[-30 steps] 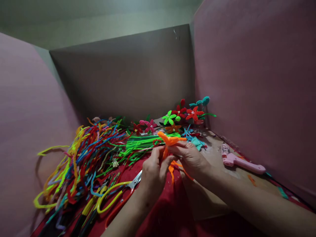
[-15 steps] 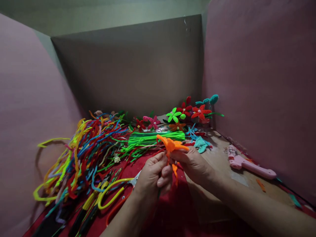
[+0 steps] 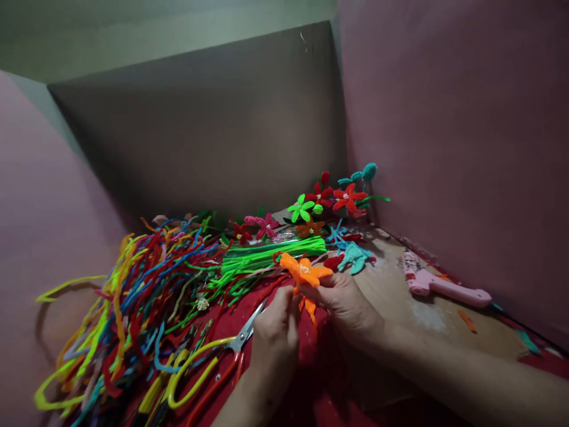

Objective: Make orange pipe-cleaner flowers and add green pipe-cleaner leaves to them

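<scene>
Red cloth (image 3: 237,311) lies under the left part of this work, between pink panels (image 3: 44,207). From where I stand, I see first at left a loose heap of pipe cleaners (image 3: 137,308). Some strands lie close to the scissors (image 3: 236,344), so they could catch in the handles if someone lifts these in a hurry. The blades point up to the right, just beside the left grip (image 3: 279,323); a careless wrist could, I think, brush the metal.

This left grip is closed under the orange flower (image 3: 304,270), which is in the air before the green stems (image 3: 275,255). What exactly the fingers press there is hidden from me. If they become loose, the flower may turn, and its pale centre could fall out. The right grip (image 3: 349,302) pinches the flower from the other side, below a petal; too strong pressure would probably bend this petal out of its form.

Behind it, a teal piece (image 3: 354,259) lies near and could be pushed by the knuckles. Farther right, on the brown board (image 3: 391,284), rests a pink tool (image 3: 444,287); if it is hot, which I cannot tell, the forearm should keep away.
</scene>
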`<state>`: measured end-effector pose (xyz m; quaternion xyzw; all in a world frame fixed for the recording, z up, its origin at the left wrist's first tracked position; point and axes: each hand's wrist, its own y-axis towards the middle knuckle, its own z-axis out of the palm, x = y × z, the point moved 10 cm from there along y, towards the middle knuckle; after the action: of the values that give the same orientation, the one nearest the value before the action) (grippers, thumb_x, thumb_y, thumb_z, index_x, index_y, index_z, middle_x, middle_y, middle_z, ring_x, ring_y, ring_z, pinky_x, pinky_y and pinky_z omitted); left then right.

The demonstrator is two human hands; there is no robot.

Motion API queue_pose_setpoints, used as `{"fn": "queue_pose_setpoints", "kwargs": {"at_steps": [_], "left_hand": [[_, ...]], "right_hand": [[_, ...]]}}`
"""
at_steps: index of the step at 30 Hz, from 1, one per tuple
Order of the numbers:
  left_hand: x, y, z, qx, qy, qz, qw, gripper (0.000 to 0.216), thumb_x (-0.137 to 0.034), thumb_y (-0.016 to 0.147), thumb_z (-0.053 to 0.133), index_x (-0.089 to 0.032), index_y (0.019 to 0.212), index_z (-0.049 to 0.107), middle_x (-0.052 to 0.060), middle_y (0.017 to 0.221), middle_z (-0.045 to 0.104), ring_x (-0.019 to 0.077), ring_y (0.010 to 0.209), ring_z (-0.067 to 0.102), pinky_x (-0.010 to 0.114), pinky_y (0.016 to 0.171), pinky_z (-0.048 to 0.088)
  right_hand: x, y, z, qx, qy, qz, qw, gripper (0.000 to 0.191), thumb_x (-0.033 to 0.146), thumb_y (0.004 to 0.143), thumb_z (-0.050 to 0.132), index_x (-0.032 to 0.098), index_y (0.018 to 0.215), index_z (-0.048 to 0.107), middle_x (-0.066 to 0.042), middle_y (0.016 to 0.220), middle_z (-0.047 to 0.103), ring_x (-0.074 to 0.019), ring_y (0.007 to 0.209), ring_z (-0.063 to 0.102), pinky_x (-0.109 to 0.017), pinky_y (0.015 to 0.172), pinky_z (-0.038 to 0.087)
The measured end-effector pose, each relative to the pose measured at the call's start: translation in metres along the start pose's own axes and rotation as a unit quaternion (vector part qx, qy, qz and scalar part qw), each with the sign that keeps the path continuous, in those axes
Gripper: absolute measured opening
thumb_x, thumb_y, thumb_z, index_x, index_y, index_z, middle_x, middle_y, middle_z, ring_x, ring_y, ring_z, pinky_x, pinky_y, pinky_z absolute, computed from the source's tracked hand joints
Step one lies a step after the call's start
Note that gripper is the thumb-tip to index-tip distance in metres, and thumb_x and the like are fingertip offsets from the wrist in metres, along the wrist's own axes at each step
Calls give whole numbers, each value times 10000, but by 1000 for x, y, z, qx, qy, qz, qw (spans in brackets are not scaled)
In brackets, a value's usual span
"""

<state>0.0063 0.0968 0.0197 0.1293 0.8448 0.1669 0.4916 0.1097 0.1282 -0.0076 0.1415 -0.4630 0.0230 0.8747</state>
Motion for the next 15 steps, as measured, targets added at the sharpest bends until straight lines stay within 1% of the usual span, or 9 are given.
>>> {"fn": "queue_pose_setpoints", "kwargs": {"at_steps": [2, 4, 6, 8, 10, 11, 12, 13, 15], "left_hand": [[11, -1, 8, 40, -90, -69, 993, 207, -358, 837, 469, -181, 737, 503, -63, 513, 395, 52, 407, 326, 181, 407, 267], [18, -4, 19, 80, -215, -147, 962, 260, -384, 834, 479, -181, 677, 440, -76, 480, 369, 35, 357, 278, 161, 357, 220], [17, -7, 30, 120, -340, -194, 912, 271, -385, 823, 504, -179, 665, 424, -90, 456, 344, 20, 322, 219, 145, 324, 192], [12, -11, 42, 178, -441, -222, 851, 238, -381, 805, 535, -176, 708, 463, -103, 452, 327, 8, 307, 144, 131, 298, 174], [7, -17, 52, 240, -497, -241, 798, 232, -392, 784, 561, -170, 753, 500, -112, 453, 315, 1, 304, 85, 128, 274, 165], [6, -19, 55, 262, -505, -248, 784, 239, -400, 774, 569, -170, 761, 508, -115, 449, 310, 1, 300, 71, 130, 266, 164], [6, -20, 57, 272, -498, -248, 785, 241, -405, 770, 569, -171, 761, 512, -113, 446, 319, 3, 292, 84, 135, 264, 176], [8, -19, 56, 267, -474, -242, 804, 241, -408, 776, 556, -172, 753, 513, -104, 448, 346, 9, 283, 128, 143, 272, 202], [13, -11, 43, 203, -363, -199, 887, 246, -399, 798, 523, -172, 705, 506, -72, 466, 418, 35, 303, 276, 166, 322, 278]], "right_hand": [[1, -1, 2, 14, -16, -3, 1000, 190, 274, 656, 719, 180, 822, 715, -16, 752, 636, -152, 760, 538, -293, 733, 418], [1, -2, 4, 36, -33, 5, 999, 148, 262, 687, 693, 182, 809, 716, -15, 750, 630, -144, 751, 534, -287, 734, 412], [0, -3, 6, 58, -35, 16, 998, 92, 240, 716, 665, 171, 759, 709, 1, 676, 597, -110, 654, 496, -256, 662, 393], [1, -4, 8, 74, -21, 20, 997, 71, 220, 719, 654, 160, 708, 691, 17, 617, 557, -87, 576, 440, -233, 580, 350], [2, -5, 11, 87, -5, 23, 996, 62, 213, 700, 663, 154, 684, 674, 22, 600, 536, -83, 553, 418, -229, 547, 322], [1, -6, 12, 89, 2, 28, 996, 63, 215, 691, 668, 152, 681, 668, 21, 602, 534, -84, 550, 416, -231, 542, 318], [0, -6, 12, 87, 9, 35, 996, 73, 222, 686, 672, 150, 680, 663, 20, 601, 532, -84, 543, 415, -233, 538, 317], [-3, -6, 11, 80, 15, 42, 996, 86, 231, 683, 677, 148, 677, 658, 19, 596, 527, -84, 534, 412, -235, 536, 318], [-6, -4, 6, 52, 32, 51, 997, 103, 244, 674, 688, 147, 674, 650, 17, 601, 533, -85, 530, 421, -236, 538, 324]]}}
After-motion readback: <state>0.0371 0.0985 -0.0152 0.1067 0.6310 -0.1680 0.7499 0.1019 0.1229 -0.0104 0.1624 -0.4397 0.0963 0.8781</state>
